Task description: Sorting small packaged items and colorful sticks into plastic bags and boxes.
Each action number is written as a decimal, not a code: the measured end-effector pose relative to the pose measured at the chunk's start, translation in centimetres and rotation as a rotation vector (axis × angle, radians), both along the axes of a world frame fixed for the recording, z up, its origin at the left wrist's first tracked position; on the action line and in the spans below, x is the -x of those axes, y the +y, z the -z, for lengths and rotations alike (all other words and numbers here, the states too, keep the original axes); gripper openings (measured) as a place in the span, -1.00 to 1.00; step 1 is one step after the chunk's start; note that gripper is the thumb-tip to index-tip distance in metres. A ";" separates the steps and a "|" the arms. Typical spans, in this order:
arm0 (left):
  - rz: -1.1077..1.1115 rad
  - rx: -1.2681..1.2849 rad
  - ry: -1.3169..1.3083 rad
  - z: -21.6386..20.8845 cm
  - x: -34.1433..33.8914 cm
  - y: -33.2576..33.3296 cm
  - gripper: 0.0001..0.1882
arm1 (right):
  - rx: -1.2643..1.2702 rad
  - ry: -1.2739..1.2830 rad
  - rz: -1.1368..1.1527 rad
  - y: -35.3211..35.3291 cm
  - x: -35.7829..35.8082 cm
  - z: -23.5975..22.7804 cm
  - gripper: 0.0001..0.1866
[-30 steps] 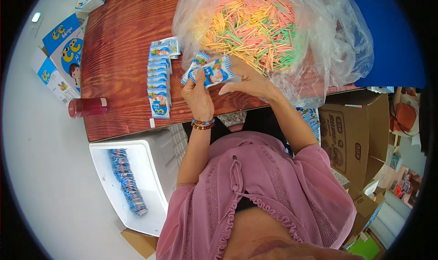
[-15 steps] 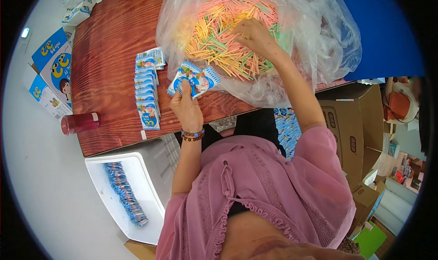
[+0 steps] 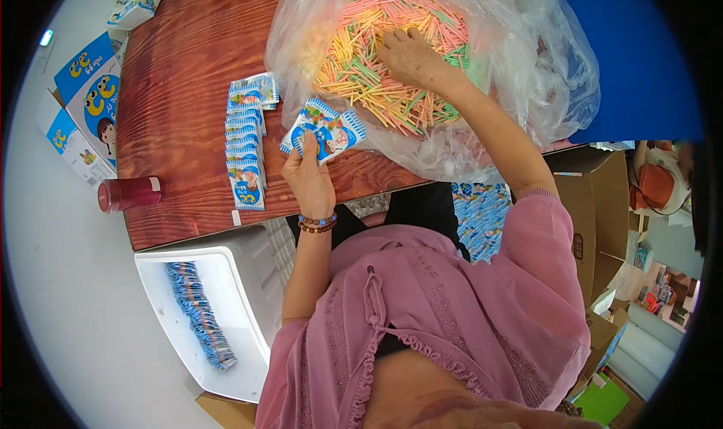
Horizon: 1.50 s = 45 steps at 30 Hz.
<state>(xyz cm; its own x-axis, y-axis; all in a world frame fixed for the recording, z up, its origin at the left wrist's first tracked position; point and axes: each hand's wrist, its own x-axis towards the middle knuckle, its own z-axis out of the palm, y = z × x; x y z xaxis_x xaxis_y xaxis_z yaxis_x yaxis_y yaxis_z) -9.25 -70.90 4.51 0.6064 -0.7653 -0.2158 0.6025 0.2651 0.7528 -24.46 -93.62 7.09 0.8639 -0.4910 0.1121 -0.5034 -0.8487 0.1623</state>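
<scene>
My left hand (image 3: 309,177) is closed, pinching a few small blue-and-white printed sachets (image 3: 324,132) fanned out over the table's front part. Beyond it, a wide clear plastic bag (image 3: 520,60) lies spread, full of thin pink, yellow and green sticks (image 3: 376,98). My right hand (image 3: 414,60) reaches into this heap, its fingers curled down among the sticks; its fingertips are partly hidden. Left of my left hand, an overlapping row of similar sachets (image 3: 245,150) runs along the tabletop.
The red-brown wooden table (image 3: 181,90) carries a dark red lidded jar (image 3: 129,193) at its left edge. Below stands a white bin (image 3: 252,308) holding a stacked row of sachets (image 3: 197,308). Printed cartons (image 3: 98,105) are at left, an open brown cardboard box (image 3: 595,218) at right.
My right hand has shifted slightly left within the heap, its fingers now lower among the sticks. My left hand keeps its hold on the sachets. The whole view has shifted a little.
</scene>
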 end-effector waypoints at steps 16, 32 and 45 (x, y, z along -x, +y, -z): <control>0.014 0.020 0.023 0.4 0.0 0.1 -0.81 | -0.298 -0.345 0.131 -1.2 2.6 2.6 -0.79; 0.017 0.030 0.032 0.5 -0.2 0.3 -0.80 | -0.026 0.100 0.009 0.3 0.1 -0.5 -0.74; 0.029 0.059 0.042 0.5 -0.5 0.3 -0.80 | -0.546 -0.474 0.268 -0.5 2.3 1.5 -0.80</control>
